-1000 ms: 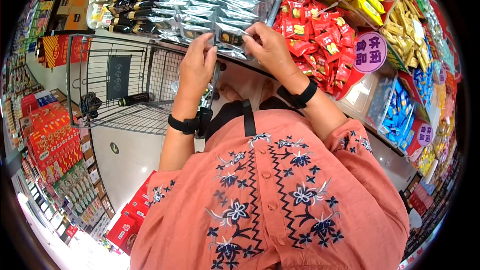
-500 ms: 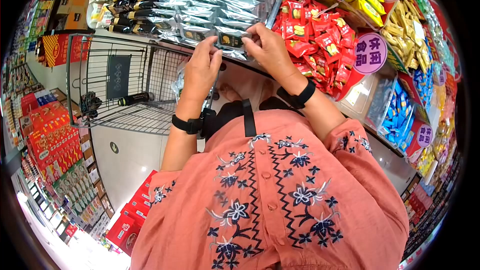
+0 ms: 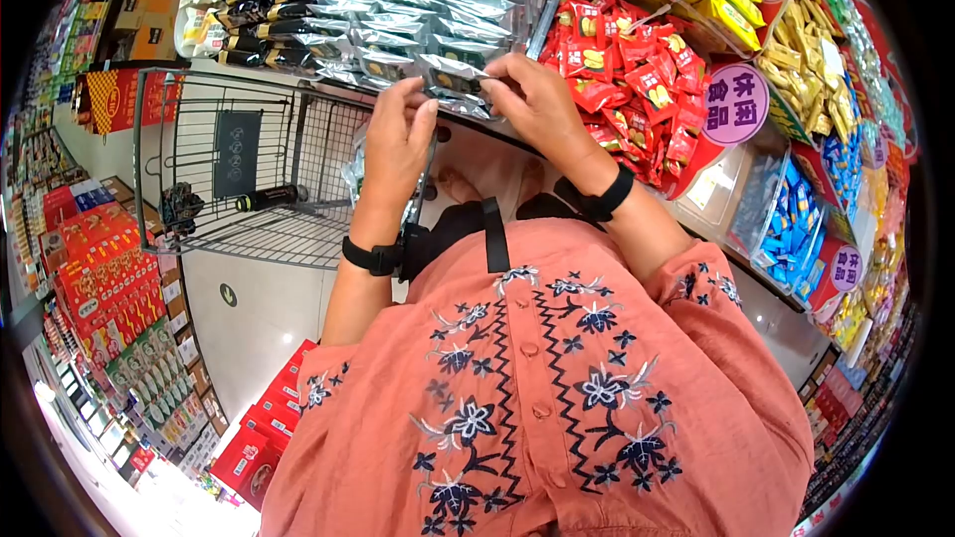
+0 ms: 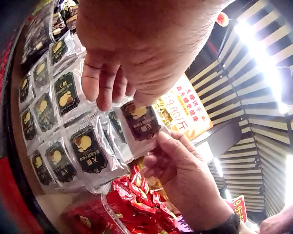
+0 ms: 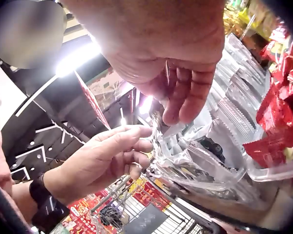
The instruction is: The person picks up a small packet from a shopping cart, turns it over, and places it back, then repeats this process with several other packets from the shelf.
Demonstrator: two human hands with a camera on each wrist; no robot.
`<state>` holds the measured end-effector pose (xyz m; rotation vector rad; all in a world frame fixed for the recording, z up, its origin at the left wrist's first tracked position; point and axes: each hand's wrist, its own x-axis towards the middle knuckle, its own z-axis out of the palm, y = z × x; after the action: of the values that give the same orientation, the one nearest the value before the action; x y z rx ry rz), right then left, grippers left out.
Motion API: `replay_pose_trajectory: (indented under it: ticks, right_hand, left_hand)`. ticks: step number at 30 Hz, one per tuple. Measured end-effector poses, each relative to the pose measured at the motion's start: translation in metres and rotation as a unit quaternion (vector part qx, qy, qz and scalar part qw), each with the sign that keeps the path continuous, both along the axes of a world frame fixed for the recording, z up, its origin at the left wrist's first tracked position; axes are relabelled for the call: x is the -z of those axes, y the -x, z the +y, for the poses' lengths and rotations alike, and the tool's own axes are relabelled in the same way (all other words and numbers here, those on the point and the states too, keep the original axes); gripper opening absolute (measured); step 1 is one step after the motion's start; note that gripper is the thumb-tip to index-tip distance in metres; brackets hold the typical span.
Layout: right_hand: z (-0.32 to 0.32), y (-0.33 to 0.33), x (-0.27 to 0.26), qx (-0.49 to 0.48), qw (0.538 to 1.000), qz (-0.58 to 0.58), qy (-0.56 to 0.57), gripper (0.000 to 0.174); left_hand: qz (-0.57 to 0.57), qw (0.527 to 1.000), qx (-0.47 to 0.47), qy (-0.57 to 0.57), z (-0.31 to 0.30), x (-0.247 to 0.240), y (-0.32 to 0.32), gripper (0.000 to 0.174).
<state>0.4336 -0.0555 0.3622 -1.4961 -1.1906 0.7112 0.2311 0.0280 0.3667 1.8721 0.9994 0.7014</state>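
A silver packet with a dark label (image 4: 139, 119) is stretched between both hands, above rows of similar silver packets (image 4: 90, 151). At its left edge, the left hand (image 3: 396, 144) pinches it between thumb and fingers. The right hand (image 3: 547, 114) pinches the opposite edge with thumb and forefinger. From the left wrist, the label faces the camera; the left hand (image 4: 141, 44) covers part of the top edge. In the right wrist view, the right hand (image 5: 161, 44) hides much of the packet, and the left fingertips (image 5: 145, 131) meet its edge.
A wire shopping cart (image 3: 234, 164) holding a dark bottle (image 3: 271, 198) stands left. Red packets (image 3: 637, 89) fill the bin at the right, with yellow packets (image 3: 731, 0) behind and blue ones (image 3: 791, 224) farther right. Black packets (image 3: 284, 10) lie left of the silver rows.
The held packet has tilted, so its label shows less from the head. The left hand moved slightly lower from its earliest position; the right hand shifted only a little.
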Motion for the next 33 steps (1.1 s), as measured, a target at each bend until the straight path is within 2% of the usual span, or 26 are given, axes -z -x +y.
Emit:
replay_pose_trajectory:
  ticks: [2, 3, 5, 7, 10, 11, 14, 17, 20, 24, 29, 33]
  right_hand:
    - [-0.006, -0.001, -0.007, -0.007, 0.999, 0.008, -0.036, 0.014]
    - [-0.009, 0.0, -0.014, -0.036, 0.997, 0.071, -0.006, 0.013]
    - [-0.017, -0.002, -0.027, -0.09, 0.975, 0.195, 0.055, 0.011]
    - [-0.02, 0.0, -0.024, -0.104, 0.963, 0.239, 0.077, 0.013]
    - [-0.022, 0.0, -0.018, -0.105, 0.942, 0.289, 0.133, 0.017]
    - [-0.023, -0.001, -0.015, -0.101, 0.934, 0.303, 0.157, 0.018]
    - [-0.026, -0.002, -0.008, -0.077, 0.93, 0.312, 0.176, 0.022]
    - [-0.023, -0.009, 0.006, -0.005, 0.94, 0.306, 0.153, 0.023]
    - [-0.014, -0.015, 0.001, 0.043, 0.955, 0.252, 0.149, 0.023]
    - [-0.004, -0.014, 0.02, 0.066, 0.975, 0.199, 0.08, 0.023]
    - [0.001, -0.009, 0.03, 0.074, 0.979, 0.18, 0.064, 0.018]
    - [0.001, -0.007, 0.017, 0.085, 0.978, 0.167, 0.092, 0.018]
  left_hand:
    - [-0.042, 0.999, -0.029, 0.012, -0.003, -0.001, 0.004, 0.041]
    - [-0.095, 0.993, -0.036, 0.058, -0.004, -0.001, 0.004, 0.043]
    - [-0.108, 0.979, -0.013, 0.17, -0.004, -0.009, 0.01, 0.041]
    - [-0.109, 0.956, 0.02, 0.273, -0.003, -0.02, 0.012, 0.035]
    - [-0.138, 0.922, 0.035, 0.361, -0.007, -0.018, 0.014, 0.031]
    - [-0.128, 0.923, 0.024, 0.361, -0.008, -0.019, 0.013, 0.031]
    - [-0.121, 0.904, 0.008, 0.409, -0.006, -0.014, 0.013, 0.033]
    - [-0.126, 0.9, -0.02, 0.417, -0.003, -0.006, 0.007, 0.034]
    - [-0.124, 0.904, -0.027, 0.409, -0.001, -0.003, -0.001, 0.034]
    - [-0.119, 0.905, -0.028, 0.408, 0.0, 0.005, -0.006, 0.032]
    - [-0.139, 0.899, -0.028, 0.415, -0.003, 0.007, -0.004, 0.032]
    - [-0.146, 0.896, -0.04, 0.417, -0.003, 0.013, -0.002, 0.035]
